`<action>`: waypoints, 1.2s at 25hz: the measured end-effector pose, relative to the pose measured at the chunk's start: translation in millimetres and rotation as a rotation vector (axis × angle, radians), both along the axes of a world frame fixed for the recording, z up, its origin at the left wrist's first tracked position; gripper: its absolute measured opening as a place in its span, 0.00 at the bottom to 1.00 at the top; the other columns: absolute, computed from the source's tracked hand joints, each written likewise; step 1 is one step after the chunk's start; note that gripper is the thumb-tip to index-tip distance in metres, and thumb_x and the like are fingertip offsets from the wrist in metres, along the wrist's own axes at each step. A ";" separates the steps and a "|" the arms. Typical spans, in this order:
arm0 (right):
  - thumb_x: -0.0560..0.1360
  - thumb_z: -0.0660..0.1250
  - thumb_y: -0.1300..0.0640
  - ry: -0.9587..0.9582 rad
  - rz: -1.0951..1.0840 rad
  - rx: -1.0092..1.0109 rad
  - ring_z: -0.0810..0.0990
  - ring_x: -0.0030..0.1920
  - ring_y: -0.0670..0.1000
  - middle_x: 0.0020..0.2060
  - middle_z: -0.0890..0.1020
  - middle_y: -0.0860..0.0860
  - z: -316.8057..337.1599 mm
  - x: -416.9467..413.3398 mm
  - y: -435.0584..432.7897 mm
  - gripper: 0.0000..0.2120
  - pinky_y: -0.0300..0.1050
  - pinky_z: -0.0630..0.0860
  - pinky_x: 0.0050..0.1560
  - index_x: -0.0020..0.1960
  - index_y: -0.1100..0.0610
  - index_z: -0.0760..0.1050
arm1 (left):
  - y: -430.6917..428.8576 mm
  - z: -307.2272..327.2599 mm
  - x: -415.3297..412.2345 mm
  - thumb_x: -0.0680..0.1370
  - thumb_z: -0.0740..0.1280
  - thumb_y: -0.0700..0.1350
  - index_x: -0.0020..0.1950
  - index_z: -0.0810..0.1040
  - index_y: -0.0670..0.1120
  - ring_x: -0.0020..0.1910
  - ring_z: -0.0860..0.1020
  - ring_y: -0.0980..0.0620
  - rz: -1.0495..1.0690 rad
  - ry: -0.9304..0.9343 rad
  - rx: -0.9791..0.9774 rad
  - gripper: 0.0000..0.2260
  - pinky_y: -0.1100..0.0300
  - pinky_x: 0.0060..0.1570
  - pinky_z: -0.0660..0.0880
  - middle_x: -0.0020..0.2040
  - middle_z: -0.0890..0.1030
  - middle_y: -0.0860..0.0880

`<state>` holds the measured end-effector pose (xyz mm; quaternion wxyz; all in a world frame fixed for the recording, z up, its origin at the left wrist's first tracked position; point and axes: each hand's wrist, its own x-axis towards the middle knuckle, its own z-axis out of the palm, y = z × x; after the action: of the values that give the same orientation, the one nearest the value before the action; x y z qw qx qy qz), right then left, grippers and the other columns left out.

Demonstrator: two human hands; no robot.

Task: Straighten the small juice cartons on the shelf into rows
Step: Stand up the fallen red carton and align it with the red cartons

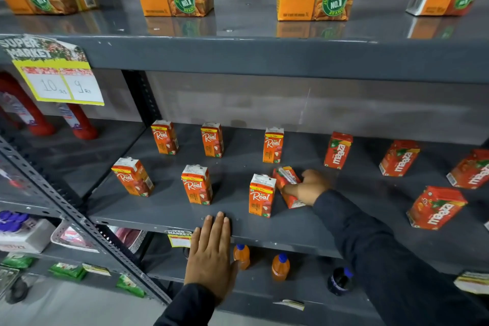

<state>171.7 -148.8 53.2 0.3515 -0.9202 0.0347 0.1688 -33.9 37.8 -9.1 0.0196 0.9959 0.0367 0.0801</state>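
The fingers [289, 189] of the right hand [309, 188] are seen wrapped around a red carton [287, 180] that lies tipped over on the middle shelf [164, 209]; the thumb is pressed against its near side, the other fingers are hidden behind it. The carton is held at a slant, touching or just beside an upright Real carton [260, 195] to its left. The fingers [217, 222] of the left hand [211, 259] are laid flat and pressed together on the front lip of the shelf, nothing being gripped.

Progress is judged partial. To the left, six Real cartons are found standing upright, front faces outward, in a back row of three [212, 139] and a front row of three [197, 184], evenly spaced; this section appears done, though the front-left carton [132, 177] is turned slightly. To the right, the Maaza cartons [399, 157] are noted standing at differing angles and uneven spacing, with one [436, 206] set well forward of the rest. These remain to be aligned, as does the held carton, which is yet to be stood up and placed in line.
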 end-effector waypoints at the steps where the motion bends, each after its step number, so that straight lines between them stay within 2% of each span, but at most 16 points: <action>1: 0.64 0.72 0.47 0.008 -0.047 0.096 0.81 0.38 0.53 0.43 0.82 0.55 -0.7 -4.4 -14.8 0.18 0.44 0.76 0.36 0.47 0.58 0.76 | 0.3 -1.8 0.6 0.65 0.75 0.56 0.71 0.65 0.38 0.70 0.64 0.38 0.002 -0.013 -0.005 0.41 0.50 0.68 0.42 0.72 0.67 0.40; 2: 0.67 0.70 0.50 0.054 -0.146 0.312 0.81 0.37 0.53 0.43 0.82 0.56 -3.5 -9.3 -31.4 0.14 0.46 0.77 0.37 0.46 0.58 0.77 | 0.2 -3.9 1.2 0.66 0.74 0.56 0.72 0.63 0.38 0.71 0.62 0.39 0.006 -0.021 -0.015 0.41 0.50 0.68 0.41 0.73 0.65 0.40; 3: 0.69 0.68 0.53 0.168 -0.274 0.614 0.82 0.38 0.53 0.44 0.82 0.58 -7.4 -14.1 -46.2 0.11 0.49 0.78 0.38 0.47 0.59 0.77 | 0.6 -5.9 1.5 0.67 0.74 0.56 0.72 0.62 0.38 0.72 0.59 0.39 0.013 -0.020 -0.030 0.42 0.51 0.69 0.40 0.73 0.63 0.41; 5: 0.72 0.64 0.56 0.422 -0.461 1.208 0.82 0.44 0.57 0.47 0.82 0.62 -16.2 -28.4 -76.9 0.14 0.52 0.80 0.42 0.54 0.62 0.74 | 1.3 -9.6 3.6 0.69 0.71 0.57 0.74 0.55 0.40 0.74 0.53 0.41 0.023 -0.022 -0.051 0.43 0.51 0.71 0.38 0.76 0.57 0.42; 6: 0.70 0.64 0.56 0.477 -0.498 1.390 0.82 0.47 0.59 0.48 0.83 0.64 -21.3 -34.9 -90.8 0.17 0.53 0.81 0.43 0.56 0.64 0.74 | 1.5 -11.6 4.7 0.71 0.68 0.59 0.75 0.49 0.42 0.75 0.48 0.42 0.026 -0.017 -0.055 0.43 0.51 0.72 0.38 0.77 0.52 0.44; 8: 0.67 0.65 0.54 0.501 -0.434 1.537 0.83 0.48 0.61 0.52 0.82 0.66 -25.7 -49.8 -111.1 0.22 0.54 0.81 0.45 0.56 0.65 0.75 | 1.4 -14.7 6.2 0.74 0.62 0.61 0.75 0.44 0.44 0.75 0.42 0.44 0.033 0.010 -0.071 0.41 0.49 0.73 0.39 0.77 0.46 0.46; 11: 0.66 0.65 0.61 0.399 -0.265 1.490 0.83 0.51 0.61 0.54 0.81 0.65 -28.4 -68.4 -123.1 0.23 0.54 0.81 0.47 0.60 0.65 0.74 | 1.4 -14.2 6.2 0.73 0.64 0.62 0.76 0.48 0.43 0.75 0.45 0.44 0.035 0.032 -0.068 0.41 0.46 0.72 0.45 0.77 0.50 0.45; 14: 0.63 0.66 0.70 0.264 -0.199 1.429 0.82 0.53 0.62 0.47 0.85 0.58 -29.5 -77.5 -130.0 0.24 0.53 0.81 0.48 0.59 0.62 0.74 | -0.1 -10.1 7.1 0.70 0.70 0.60 0.74 0.57 0.41 0.75 0.53 0.42 0.029 0.003 -0.102 0.42 0.43 0.71 0.53 0.76 0.59 0.44; 17: 0.65 0.67 0.71 0.175 -0.162 1.407 0.82 0.55 0.58 0.49 0.85 0.55 -26.4 -78.9 -134.1 0.23 0.50 0.80 0.51 0.58 0.58 0.74 | -4.0 -6.8 9.4 0.71 0.68 0.62 0.75 0.54 0.42 0.75 0.49 0.43 0.068 0.040 -0.113 0.42 0.44 0.72 0.51 0.77 0.55 0.44; 20: 0.66 0.67 0.67 0.088 -0.108 1.395 0.83 0.52 0.50 0.49 0.85 0.51 -24.0 -74.6 -133.9 0.19 0.42 0.79 0.47 0.56 0.55 0.76 | -8.0 -5.4 10.4 0.73 0.62 0.65 0.76 0.46 0.44 0.76 0.42 0.45 0.111 0.071 -0.115 0.42 0.46 0.73 0.46 0.78 0.47 0.47; 22: 0.66 0.70 0.66 -0.048 -0.090 1.240 0.83 0.51 0.50 0.48 0.86 0.50 -25.1 -67.5 -132.1 0.19 0.42 0.80 0.47 0.55 0.55 0.75 | -9.0 -4.4 9.6 0.73 0.60 0.65 0.76 0.43 0.45 0.75 0.40 0.46 0.115 0.073 -0.111 0.42 0.47 0.73 0.45 0.78 0.44 0.48; 24: 0.65 0.73 0.66 -0.201 -0.101 0.913 0.83 0.51 0.50 0.47 0.86 0.48 -27.6 -58.3 -131.3 0.19 0.46 0.80 0.51 0.52 0.51 0.75 | -8.9 -4.4 8.4 0.74 0.58 0.66 0.75 0.40 0.46 0.74 0.38 0.47 0.113 0.074 -0.107 0.42 0.47 0.73 0.44 0.77 0.41 0.49; 26: 0.66 0.74 0.63 -0.262 -0.041 0.638 0.82 0.51 0.47 0.47 0.84 0.44 -31.1 -50.2 -132.8 0.19 0.48 0.78 0.55 0.51 0.45 0.75 | -8.5 -5.0 8.1 0.73 0.58 0.66 0.75 0.39 0.46 0.74 0.37 0.47 0.115 0.066 -0.107 0.43 0.47 0.73 0.44 0.76 0.40 0.49; 28: 0.66 0.74 0.58 -0.260 0.034 0.493 0.82 0.50 0.42 0.48 0.83 0.41 -37.3 -44.5 -136.0 0.18 0.49 0.77 0.57 0.49 0.39 0.74 | -9.6 -5.4 8.4 0.73 0.59 0.66 0.75 0.40 0.46 0.74 0.38 0.47 0.114 0.064 -0.108 0.43 0.47 0.73 0.45 0.76 0.40 0.48; 30: 0.66 0.74 0.54 -0.246 0.034 0.448 0.81 0.51 0.42 0.49 0.83 0.41 -41.9 -39.9 -137.9 0.18 0.50 0.76 0.58 0.49 0.36 0.73 | -9.6 -6.3 8.5 0.73 0.61 0.65 0.76 0.42 0.45 0.74 0.38 0.46 0.111 0.061 -0.108 0.43 0.46 0.73 0.46 0.77 0.42 0.48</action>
<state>131.9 -286.7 11.3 0.5452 -0.8335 -0.0620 0.0651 -25.4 28.2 -15.3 0.0675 0.9918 0.0967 0.0486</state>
